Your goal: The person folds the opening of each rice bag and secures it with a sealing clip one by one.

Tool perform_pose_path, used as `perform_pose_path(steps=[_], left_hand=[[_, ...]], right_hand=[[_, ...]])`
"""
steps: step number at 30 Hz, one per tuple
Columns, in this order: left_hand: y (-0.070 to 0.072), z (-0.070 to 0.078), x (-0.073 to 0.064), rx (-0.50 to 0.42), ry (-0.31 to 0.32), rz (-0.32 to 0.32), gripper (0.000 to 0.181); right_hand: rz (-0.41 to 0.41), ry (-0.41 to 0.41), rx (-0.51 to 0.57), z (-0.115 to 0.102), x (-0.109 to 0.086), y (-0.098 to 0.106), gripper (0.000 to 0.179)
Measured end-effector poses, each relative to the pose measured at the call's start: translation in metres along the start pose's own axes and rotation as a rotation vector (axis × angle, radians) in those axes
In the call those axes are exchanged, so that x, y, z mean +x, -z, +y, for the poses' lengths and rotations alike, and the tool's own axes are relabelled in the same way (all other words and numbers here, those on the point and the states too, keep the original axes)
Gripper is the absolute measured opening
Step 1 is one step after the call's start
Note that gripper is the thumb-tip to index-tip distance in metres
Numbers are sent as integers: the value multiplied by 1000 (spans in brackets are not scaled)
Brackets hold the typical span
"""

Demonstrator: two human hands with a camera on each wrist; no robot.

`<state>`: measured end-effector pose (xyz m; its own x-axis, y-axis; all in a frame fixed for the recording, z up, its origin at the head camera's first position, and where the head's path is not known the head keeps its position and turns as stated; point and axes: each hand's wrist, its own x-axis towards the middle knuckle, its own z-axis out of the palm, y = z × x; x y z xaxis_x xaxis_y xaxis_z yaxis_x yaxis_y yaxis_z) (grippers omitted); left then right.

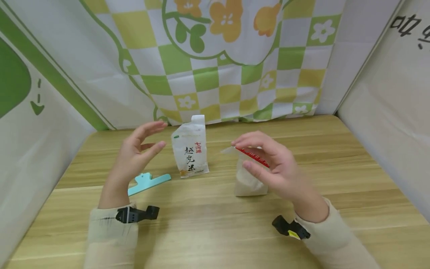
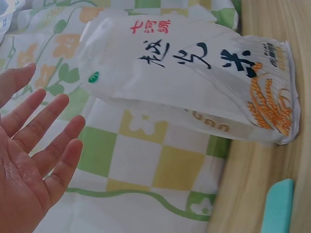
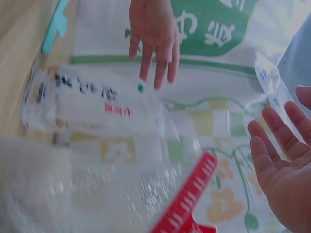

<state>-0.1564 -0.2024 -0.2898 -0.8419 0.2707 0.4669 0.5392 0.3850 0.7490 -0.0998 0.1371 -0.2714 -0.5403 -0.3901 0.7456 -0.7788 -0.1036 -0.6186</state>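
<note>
My left hand [image 1: 131, 151] is raised over the left side of the table, fingers spread apart and holding nothing. To its right stands a white rice bag [image 1: 184, 144] with dark and red writing, and the hand is apart from it. My right hand [image 1: 273, 164] hovers by a clear bag of white grains [image 1: 249, 183], whose top carries a red sealing clip [image 1: 253, 157]. In the right wrist view the fingers [image 3: 274, 128] stand apart from that red clip [image 3: 187, 196]. A teal sealing clip [image 1: 151, 182] lies beside my left wrist, partly hidden by it.
The wooden table [image 1: 208, 231] ends at a hanging checked cloth [image 1: 215, 82] behind the bags. White printed panels [image 1: 386, 82] close off both sides. Small black cameras [image 1: 136, 215] are strapped to both sleeves.
</note>
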Motion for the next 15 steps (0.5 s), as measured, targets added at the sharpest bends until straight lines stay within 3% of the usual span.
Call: perform_pose_path(steps=[4, 11, 15], left_hand=[[1, -11, -1, -23, 45, -9, 50], [-3, -22, 1, -25, 150, -42, 48], [-8, -26, 0, -31, 186, -53, 46]], right_hand=[[-22, -36, -23, 0, 2, -21, 28], [50, -155, -11, 6, 2, -54, 33], [-9, -204, -40, 16, -1, -73, 33]])
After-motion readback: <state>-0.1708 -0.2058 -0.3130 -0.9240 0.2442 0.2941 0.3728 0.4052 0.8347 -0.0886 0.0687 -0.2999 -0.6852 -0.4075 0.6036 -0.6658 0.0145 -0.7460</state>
